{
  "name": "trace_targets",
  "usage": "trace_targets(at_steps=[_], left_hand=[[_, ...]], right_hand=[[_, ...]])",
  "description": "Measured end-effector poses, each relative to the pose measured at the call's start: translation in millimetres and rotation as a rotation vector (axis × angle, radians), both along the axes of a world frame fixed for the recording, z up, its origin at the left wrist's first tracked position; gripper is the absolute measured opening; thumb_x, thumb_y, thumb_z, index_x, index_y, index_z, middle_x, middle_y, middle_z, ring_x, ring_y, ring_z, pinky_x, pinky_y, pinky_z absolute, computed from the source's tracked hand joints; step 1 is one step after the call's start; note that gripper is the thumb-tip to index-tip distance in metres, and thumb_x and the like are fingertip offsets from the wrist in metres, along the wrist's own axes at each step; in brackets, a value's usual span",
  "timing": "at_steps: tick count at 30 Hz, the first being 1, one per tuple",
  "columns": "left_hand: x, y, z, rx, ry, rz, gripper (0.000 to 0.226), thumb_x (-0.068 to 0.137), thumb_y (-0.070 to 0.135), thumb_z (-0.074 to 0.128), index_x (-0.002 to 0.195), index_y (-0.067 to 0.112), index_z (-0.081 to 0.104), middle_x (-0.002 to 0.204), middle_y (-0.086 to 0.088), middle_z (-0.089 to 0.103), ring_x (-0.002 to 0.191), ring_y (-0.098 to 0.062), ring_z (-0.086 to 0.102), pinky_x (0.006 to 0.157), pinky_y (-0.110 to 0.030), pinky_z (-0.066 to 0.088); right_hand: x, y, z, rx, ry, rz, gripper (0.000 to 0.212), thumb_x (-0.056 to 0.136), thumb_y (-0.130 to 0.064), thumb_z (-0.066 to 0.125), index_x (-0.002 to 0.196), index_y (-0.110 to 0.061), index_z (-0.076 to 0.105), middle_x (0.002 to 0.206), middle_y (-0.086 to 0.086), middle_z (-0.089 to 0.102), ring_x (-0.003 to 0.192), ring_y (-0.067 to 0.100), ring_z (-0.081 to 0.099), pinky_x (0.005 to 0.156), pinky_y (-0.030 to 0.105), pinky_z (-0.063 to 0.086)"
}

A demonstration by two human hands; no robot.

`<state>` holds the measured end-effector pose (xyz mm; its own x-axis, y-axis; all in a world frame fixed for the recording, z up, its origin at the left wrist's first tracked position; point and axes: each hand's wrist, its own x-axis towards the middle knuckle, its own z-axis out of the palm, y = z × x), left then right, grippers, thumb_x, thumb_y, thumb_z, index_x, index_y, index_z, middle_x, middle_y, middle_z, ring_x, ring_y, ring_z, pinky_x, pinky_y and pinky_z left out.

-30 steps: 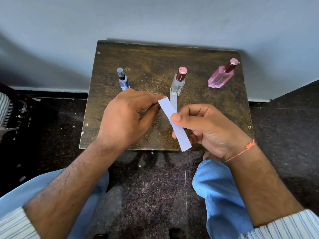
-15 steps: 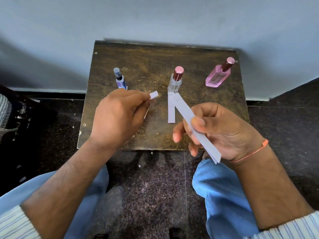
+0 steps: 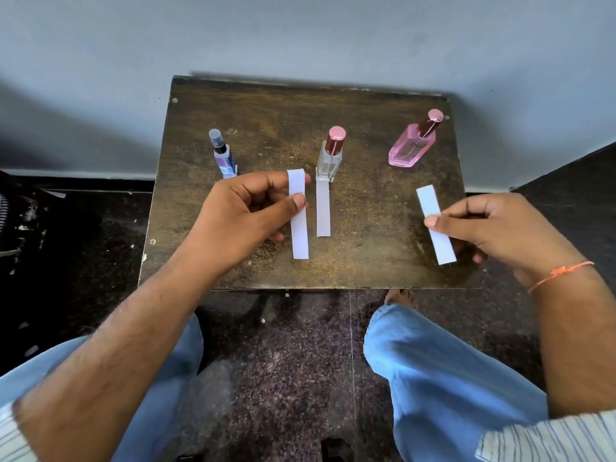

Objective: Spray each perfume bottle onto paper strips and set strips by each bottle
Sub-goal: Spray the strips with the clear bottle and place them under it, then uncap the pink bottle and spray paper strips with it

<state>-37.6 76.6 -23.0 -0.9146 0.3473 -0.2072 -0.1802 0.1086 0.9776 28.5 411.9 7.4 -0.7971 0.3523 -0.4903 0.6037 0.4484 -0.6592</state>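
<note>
We see the blue bottle w/ its base partly hidden behind the left hand; a bit of paper shows at its foot, can't tell if that's a strip; label on the pink bottle too small to read. Count: 3 bottles, 3 clear strips. Left hand pinches one strip thumb-to-fingers, other fingers curled; right hand pinches a second strip the same way; both strips held above the table. Third strip lies flat just right of the left hand, its far end touching the clear bottle. Pink bottle stands beyond the right hand.
</note>
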Motion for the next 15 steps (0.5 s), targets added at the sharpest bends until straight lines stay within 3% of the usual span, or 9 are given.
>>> trace_targets(at_steps=[3, 5, 10, 15], left_hand=[[1.7, 2.3, 0.8, 0.011, -0.042, -0.026, 0.028, 0.099, 0.009, 0.073, 0.119, 0.028, 0.08, 0.103, -0.024, 0.077, 0.088, -0.022, 0.071, 0.066, -0.027, 0.064], [2.9, 3.0, 0.8, -0.002, -0.056, -0.045, 0.029, 0.1, 0.009, 0.072, 0.119, 0.03, 0.08, 0.106, -0.028, 0.074, 0.09, -0.022, 0.07, 0.066, -0.026, 0.064], [3.7, 2.8, -0.4, -0.031, -0.051, -0.074, 0.028, 0.103, 0.01, 0.07, 0.122, 0.028, 0.079, 0.1, -0.014, 0.081, 0.074, -0.007, 0.067, 0.057, -0.023, 0.057], [3.1, 2.1, -1.3, -0.022, -0.054, -0.064, 0.026, 0.103, 0.012, 0.07, 0.119, 0.03, 0.079, 0.093, -0.001, 0.083, 0.066, -0.003, 0.065, 0.055, -0.022, 0.056]], right_hand=[[1.4, 9.7, -4.1, 0.104, -0.049, -0.014, 0.021, 0.084, -0.035, 0.093, 0.088, -0.017, 0.084, 0.081, 0.004, 0.083, 0.057, 0.01, 0.068, 0.051, 0.027, 0.043], [1.4, 12.6, -5.1, 0.15, -0.079, 0.0, 0.02, 0.085, -0.038, 0.092, 0.086, -0.019, 0.083, 0.081, 0.002, 0.082, 0.062, 0.016, 0.069, 0.052, 0.027, 0.045], [0.5, 13.1, -3.0, 0.261, -0.13, 0.036, 0.021, 0.084, -0.042, 0.092, 0.086, -0.024, 0.081, 0.083, -0.002, 0.082, 0.071, 0.022, 0.076, 0.056, 0.029, 0.048], [1.1, 9.1, 2.1, 0.311, -0.139, 0.044, 0.032, 0.08, -0.05, 0.093, 0.097, -0.028, 0.075, 0.086, -0.002, 0.08, 0.074, 0.022, 0.079, 0.062, 0.034, 0.056]])
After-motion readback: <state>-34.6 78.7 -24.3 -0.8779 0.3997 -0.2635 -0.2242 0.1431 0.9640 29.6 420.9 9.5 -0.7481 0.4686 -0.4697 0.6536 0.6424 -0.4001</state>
